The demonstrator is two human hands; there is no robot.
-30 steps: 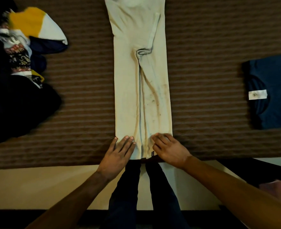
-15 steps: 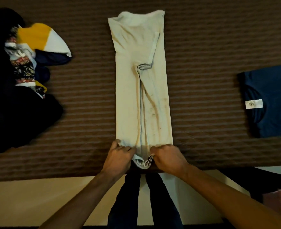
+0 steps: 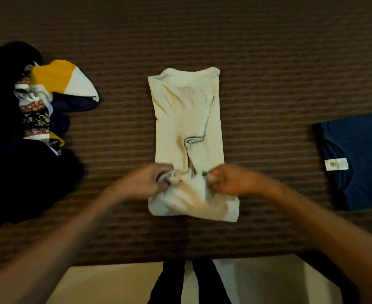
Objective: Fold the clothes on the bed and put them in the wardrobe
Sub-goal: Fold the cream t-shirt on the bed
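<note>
A cream T-shirt (image 3: 187,119), folded into a long narrow strip, lies in the middle of the brown striped bed (image 3: 268,73). Its near end is lifted and doubled over toward the collar. My left hand (image 3: 146,183) grips the left corner of that hem. My right hand (image 3: 230,182) pinches the right corner. Both hands are blurred by motion and hover above the shirt's lower half.
A pile of unfolded clothes (image 3: 38,119), dark, yellow-white and patterned, lies at the left. A folded navy shirt (image 3: 358,159) with a white label sits at the right. The bed's near edge runs along the bottom, with my dark trouser legs (image 3: 189,281) and pale floor below.
My hands went from lying flat on the hem to gripping it, then carried it up and away from me over the shirt. The view shifted, so the shirt sits lower in the frame.
</note>
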